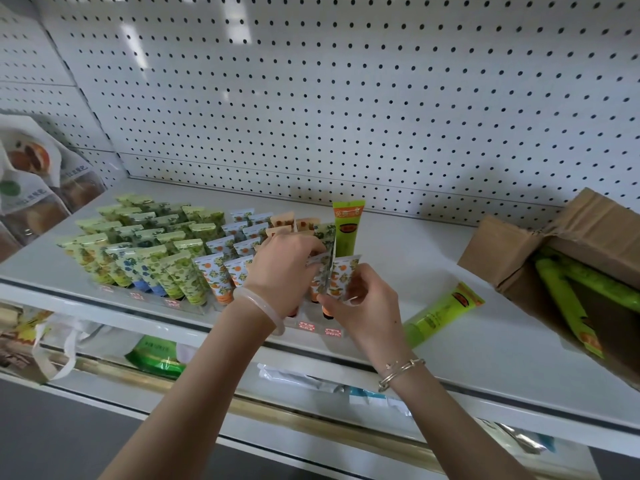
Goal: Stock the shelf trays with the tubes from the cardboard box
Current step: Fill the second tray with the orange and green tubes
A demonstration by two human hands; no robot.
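1. On the white shelf point(433, 258), rows of small patterned tubes point(149, 244) are seen standing caps-down in clear trays point(173, 304) at the front left, with red price labels along the tray fronts.
2. Over the rightmost rows, the left hand point(280, 271) is curled, fingertips pinched on the top of an orange-print tube point(320, 271); a pale bangle is worn on that wrist.
3. Just beside it, the right hand point(363, 303) is closed around a second orange-print tube point(343, 277), which is held upright with its cap low in the tray; metal bracelets are worn on that wrist.
4. Behind both hands, a tall green tube point(347, 226) is seen standing upright, against the pegboard back wall point(346, 98).
5. To the right of the hands, another green tube point(440, 313) is lying flat on the shelf, apart from the trays.
6. At the far right edge, the cardboard box point(512, 251) is sitting open on the shelf, with several long green tubes point(568, 299) visible inside.
7. At the far left, bagged pastries point(31, 174) are stacked.
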